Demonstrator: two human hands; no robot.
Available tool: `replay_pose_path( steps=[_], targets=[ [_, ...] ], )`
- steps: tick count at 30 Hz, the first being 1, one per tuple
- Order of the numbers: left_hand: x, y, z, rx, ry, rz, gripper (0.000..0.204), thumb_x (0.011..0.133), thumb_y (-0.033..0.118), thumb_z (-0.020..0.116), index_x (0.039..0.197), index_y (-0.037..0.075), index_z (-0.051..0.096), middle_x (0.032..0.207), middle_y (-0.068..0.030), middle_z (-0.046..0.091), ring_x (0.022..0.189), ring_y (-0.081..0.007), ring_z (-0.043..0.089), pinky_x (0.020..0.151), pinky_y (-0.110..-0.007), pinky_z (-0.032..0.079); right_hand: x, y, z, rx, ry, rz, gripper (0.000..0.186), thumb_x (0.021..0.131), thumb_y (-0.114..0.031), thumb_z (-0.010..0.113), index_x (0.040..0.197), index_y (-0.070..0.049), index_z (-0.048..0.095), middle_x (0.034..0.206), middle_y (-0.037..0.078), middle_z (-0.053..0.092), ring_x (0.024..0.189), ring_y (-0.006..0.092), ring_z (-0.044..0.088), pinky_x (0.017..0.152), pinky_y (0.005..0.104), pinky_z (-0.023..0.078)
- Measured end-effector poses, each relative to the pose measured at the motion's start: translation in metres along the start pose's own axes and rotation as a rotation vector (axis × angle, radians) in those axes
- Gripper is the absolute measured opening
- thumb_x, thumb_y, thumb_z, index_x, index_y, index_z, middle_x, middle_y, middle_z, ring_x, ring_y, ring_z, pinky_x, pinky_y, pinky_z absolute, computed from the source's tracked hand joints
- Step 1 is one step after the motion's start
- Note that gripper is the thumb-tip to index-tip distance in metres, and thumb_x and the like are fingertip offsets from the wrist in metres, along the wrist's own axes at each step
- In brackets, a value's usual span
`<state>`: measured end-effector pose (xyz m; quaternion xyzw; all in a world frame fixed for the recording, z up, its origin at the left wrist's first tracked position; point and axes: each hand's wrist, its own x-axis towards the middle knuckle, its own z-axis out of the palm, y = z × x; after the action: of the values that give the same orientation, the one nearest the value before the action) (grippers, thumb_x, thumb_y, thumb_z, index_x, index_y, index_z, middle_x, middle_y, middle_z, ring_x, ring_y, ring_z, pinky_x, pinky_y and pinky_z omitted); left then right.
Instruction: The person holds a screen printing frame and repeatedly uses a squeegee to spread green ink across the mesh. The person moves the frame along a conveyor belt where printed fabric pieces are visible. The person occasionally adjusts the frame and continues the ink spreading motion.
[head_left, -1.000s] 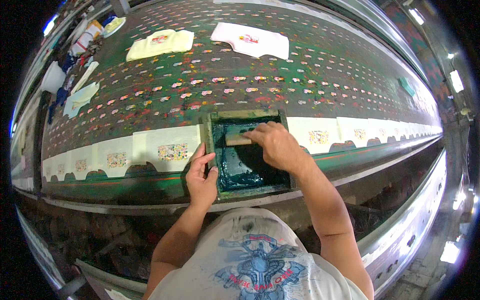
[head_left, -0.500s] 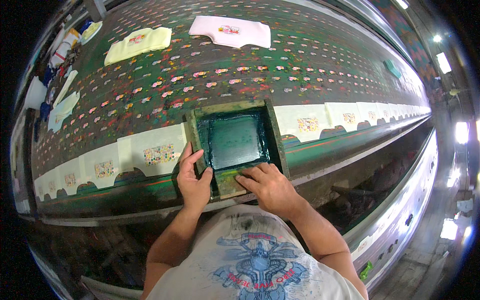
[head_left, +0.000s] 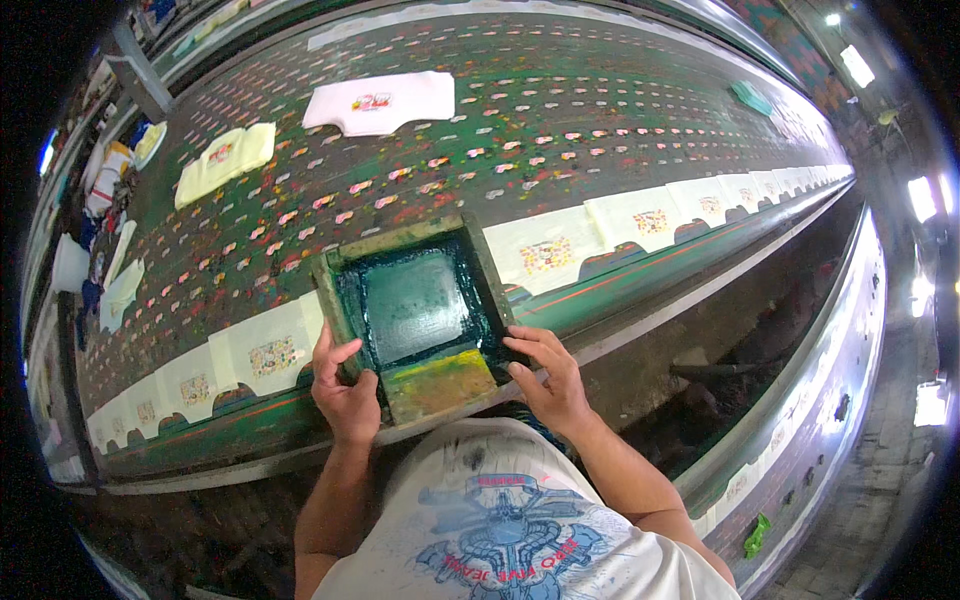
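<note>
A wooden screen-printing frame [head_left: 492,265], its inside edges smeared dark teal, lies on the near edge of the long printing table. Wet shine shows on its green mesh [head_left: 415,300]. At its near end is a board [head_left: 440,385] stained yellow and green. My left hand [head_left: 346,395] is closed on the frame's left side, thumb inside the rim. On the opposite side, my right hand [head_left: 548,380] grips the right rim near the front corner. White fabric pieces [head_left: 262,340] with colourful dotted prints lie in a row on both sides of the frame, which covers part of the row.
A pink garment piece [head_left: 385,105] and a yellow one [head_left: 226,160] lie farther back on the table. At the far right is a teal cloth [head_left: 752,97]. Beside the table's left end are a white bucket [head_left: 70,263] and piled items. A second table [head_left: 790,460] runs at the right.
My right hand has gone from the near board to the frame's right rim. My left hand stays on the left side. The view has shifted, so the frame appears farther left.
</note>
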<state>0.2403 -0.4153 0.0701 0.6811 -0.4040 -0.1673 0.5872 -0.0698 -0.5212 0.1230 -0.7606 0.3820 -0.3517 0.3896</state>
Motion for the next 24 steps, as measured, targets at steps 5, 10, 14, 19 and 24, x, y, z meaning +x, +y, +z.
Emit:
replay_pose_path(
  steps=[5,10,14,19,24],
  targets=[
    [-0.006,0.019,0.085,-0.115,0.009,0.060,0.042,0.079,-0.012,0.064,0.118,-0.002,0.076,0.172,-0.0345,0.045,0.161,-0.0386,0.047,0.132,-0.045,0.033,0.000,0.040,-0.058,-0.040,0.059,-0.062,0.040,0.096,-0.004,0.082,0.136,-0.006,0.076,0.146,0.019,0.072,0.141,0.0410,0.063,0.119,0.0501,0.050],
    [-0.012,0.032,0.174,-0.199,0.016,0.005,0.045,0.077,-0.019,0.061,0.117,-0.004,0.076,0.172,-0.0353,0.044,0.164,-0.0398,0.043,0.133,-0.045,0.033,0.003,0.083,-0.129,-0.058,0.071,-0.051,0.042,0.096,-0.007,0.083,0.137,-0.008,0.077,0.148,0.017,0.072,0.144,0.0424,0.060,0.123,0.0530,0.047],
    [-0.015,0.040,0.217,-0.356,-0.021,0.037,0.047,0.076,-0.022,0.060,0.117,-0.004,0.073,0.173,-0.0336,0.044,0.164,-0.0393,0.044,0.132,-0.045,0.036,0.008,0.107,-0.172,-0.049,0.040,-0.052,0.043,0.095,-0.008,0.083,0.137,-0.008,0.077,0.148,0.016,0.072,0.146,0.0430,0.059,0.124,0.0549,0.046],
    [-0.019,0.033,0.235,-0.376,-0.011,-0.028,0.050,0.074,-0.022,0.063,0.121,-0.005,0.071,0.177,-0.0322,0.041,0.161,-0.0383,0.048,0.134,-0.047,0.035,0.010,0.123,-0.199,0.009,-0.010,-0.053,0.040,0.097,-0.007,0.080,0.136,-0.004,0.077,0.149,0.017,0.071,0.148,0.0420,0.059,0.125,0.0527,0.045],
    [-0.020,0.044,0.235,-0.371,0.001,-0.110,0.049,0.073,-0.022,0.064,0.118,-0.004,0.072,0.176,-0.0312,0.044,0.161,-0.0362,0.049,0.133,-0.046,0.037,0.013,0.124,-0.205,-0.011,-0.004,-0.082,0.039,0.095,-0.004,0.079,0.135,-0.004,0.077,0.146,0.018,0.072,0.146,0.0424,0.060,0.123,0.0531,0.047]
  ],
)
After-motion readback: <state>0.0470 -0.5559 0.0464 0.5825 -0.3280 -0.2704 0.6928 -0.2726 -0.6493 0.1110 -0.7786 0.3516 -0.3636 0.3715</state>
